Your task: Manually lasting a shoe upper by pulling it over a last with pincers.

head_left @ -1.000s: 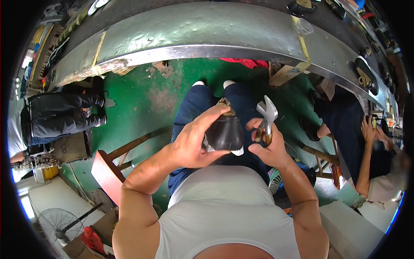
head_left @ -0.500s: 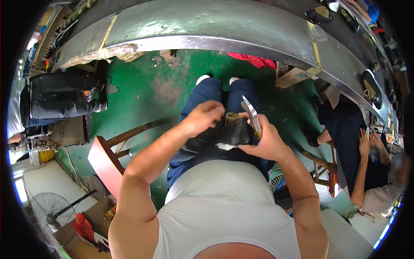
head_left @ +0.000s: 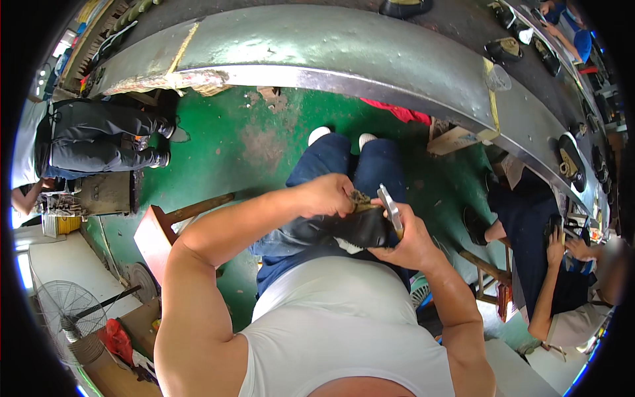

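Note:
Over my lap lies a black shoe (head_left: 362, 228) with a tan-brown lining bunched at its opening and a whitish edge below. My left hand (head_left: 329, 196) is closed at that opening, fingertips pinching the lining edge. In my right hand (head_left: 411, 239) is a silver metal hand tool (head_left: 390, 209) with a yellowish handle, its narrow end pointing up and away from me. The exact kind of tool does not show. The same hand's thumb and palm also steady the shoe's right end. Part of the shoe is hidden behind my left hand and dark cloth.
A long metal-edged bench (head_left: 291, 78) curves across in front, with several black shoes on its dark top. A co-worker (head_left: 529, 198) sits at right, another person (head_left: 106, 135) at left. Stool (head_left: 153, 239) and fan (head_left: 69, 314) are at left. Red cloth (head_left: 397, 111) lies under the bench.
My left hand has moved right and closed on the lining at the shoe's opening; before, it was apart from it. The shoe has tilted slightly. My right hand keeps the tool.

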A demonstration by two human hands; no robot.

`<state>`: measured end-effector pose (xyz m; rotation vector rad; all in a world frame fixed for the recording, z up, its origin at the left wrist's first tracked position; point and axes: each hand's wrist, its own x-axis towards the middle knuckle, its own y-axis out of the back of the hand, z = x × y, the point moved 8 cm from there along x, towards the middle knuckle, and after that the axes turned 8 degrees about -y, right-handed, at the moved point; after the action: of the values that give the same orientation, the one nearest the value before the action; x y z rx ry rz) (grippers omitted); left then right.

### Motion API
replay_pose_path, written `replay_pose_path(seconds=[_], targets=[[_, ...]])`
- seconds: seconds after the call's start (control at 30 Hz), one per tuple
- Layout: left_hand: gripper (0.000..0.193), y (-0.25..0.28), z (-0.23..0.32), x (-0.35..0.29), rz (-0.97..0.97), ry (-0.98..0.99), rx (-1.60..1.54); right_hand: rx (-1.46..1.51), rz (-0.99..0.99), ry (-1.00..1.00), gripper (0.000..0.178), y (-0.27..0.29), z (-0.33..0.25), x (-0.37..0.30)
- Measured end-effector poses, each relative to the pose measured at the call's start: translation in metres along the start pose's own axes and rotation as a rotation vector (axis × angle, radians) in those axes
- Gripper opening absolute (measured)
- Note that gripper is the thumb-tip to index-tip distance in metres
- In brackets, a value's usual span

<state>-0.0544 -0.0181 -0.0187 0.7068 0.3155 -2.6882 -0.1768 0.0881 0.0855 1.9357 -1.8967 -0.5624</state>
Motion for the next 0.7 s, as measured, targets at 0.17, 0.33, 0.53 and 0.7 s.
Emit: replay_pose_path(seconds=[0.17,0.33,0.53,0.7], targets=[[0.01,0.0,0.003,0.0,0.041,0.065,0.095,0.002,-0.013,0.041,0.078,-0.009,-0.009,-0.004],[0.021,0.005,0.039,0.003,-0.096,0.035,0.995,0.022,0.024,0.115,0.077,-0.011,-0.016,-0.004],[0.06,0.08,0.027,-0.017,0.268,-0.485,1.17,0.233,0.064,0.037,0.071,0.01,0.009,-0.011],[0.083,-0.029,0.021,-0.02,0.223,-0.542,0.205,0.69,0.252,-0.373,0.054,0.035,0.076,0.041]])
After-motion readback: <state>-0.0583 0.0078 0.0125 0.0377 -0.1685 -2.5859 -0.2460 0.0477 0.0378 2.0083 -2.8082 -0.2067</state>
